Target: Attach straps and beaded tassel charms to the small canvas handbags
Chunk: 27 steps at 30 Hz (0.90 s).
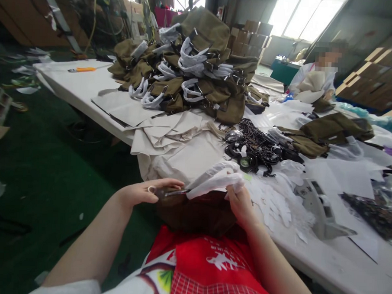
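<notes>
Head view, what do we see?
– Brown bag (193, 216) at our lap, against the table (324, 252) edge. Left hand (142, 192) pinches its zipper (174, 192), right hand (240, 205) clutches white paper (217, 180).
– Beyond?
– Black buckles (257, 149), then olive bag pile (199, 69).

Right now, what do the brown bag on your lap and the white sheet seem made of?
Brown bag: likely matte woven cloth; it sags in soft folds. White sheet, pinched by the right hand: thin paper or foam wrap, crumpled; which one is unclear. Grey strip in the left hand: probably metal, it glints.
</notes>
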{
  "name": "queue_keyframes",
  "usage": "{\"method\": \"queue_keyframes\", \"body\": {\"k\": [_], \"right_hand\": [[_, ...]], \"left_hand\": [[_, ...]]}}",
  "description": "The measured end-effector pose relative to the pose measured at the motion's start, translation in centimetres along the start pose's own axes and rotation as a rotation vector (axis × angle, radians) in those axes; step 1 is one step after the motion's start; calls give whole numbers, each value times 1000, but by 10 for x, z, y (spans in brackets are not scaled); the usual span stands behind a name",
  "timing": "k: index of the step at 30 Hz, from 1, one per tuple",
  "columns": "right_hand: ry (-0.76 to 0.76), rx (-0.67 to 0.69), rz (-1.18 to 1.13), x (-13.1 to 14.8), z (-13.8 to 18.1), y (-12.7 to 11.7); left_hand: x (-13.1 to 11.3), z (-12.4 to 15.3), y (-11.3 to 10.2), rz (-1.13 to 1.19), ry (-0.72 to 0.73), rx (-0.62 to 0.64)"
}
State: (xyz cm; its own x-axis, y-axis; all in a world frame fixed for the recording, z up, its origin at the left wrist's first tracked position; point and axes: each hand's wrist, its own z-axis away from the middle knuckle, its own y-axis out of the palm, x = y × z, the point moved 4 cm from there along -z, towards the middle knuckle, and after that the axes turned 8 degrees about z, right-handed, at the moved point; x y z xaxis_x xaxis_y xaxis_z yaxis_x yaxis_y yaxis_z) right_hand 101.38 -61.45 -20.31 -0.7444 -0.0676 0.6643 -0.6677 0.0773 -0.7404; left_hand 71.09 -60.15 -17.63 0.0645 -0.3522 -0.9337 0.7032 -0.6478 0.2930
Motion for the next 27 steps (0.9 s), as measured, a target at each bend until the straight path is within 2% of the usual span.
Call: {"method": "queue_keyframes", "body": {"k": [2,4,7,9,13,16,19,21,24,26,27], "right_hand": [[-83,56,-23,5,12,14],[-166,58,-25,13,21,20],[-210,49,-5,20,24,16],[-194,1,66,18,24,7],[-204,-173,264,15,41,-11],[-303,-171,280,23,66,-9],[-376,5,219,31,88,-1],[-381,155,207,32,98,-3],[-398,424,175,33,105,-25],[-486,715,45,37,105,-41],[-544,911,-56,40,106,-45]], "left_hand": [[2,2,5,41,-140,116],[7,-3,11,-76,-229,137],[12,-21,24,-397,-159,92],[16,-30,29,-488,-109,70],[33,-36,25,-405,-158,144],[52,-34,17,-225,-248,98],[71,-33,12,23,-317,2],[78,-33,7,85,-331,-113],[74,-32,2,-47,-303,-295],[63,-28,8,-231,-226,-365],[57,-25,16,-312,-177,-354]]}}
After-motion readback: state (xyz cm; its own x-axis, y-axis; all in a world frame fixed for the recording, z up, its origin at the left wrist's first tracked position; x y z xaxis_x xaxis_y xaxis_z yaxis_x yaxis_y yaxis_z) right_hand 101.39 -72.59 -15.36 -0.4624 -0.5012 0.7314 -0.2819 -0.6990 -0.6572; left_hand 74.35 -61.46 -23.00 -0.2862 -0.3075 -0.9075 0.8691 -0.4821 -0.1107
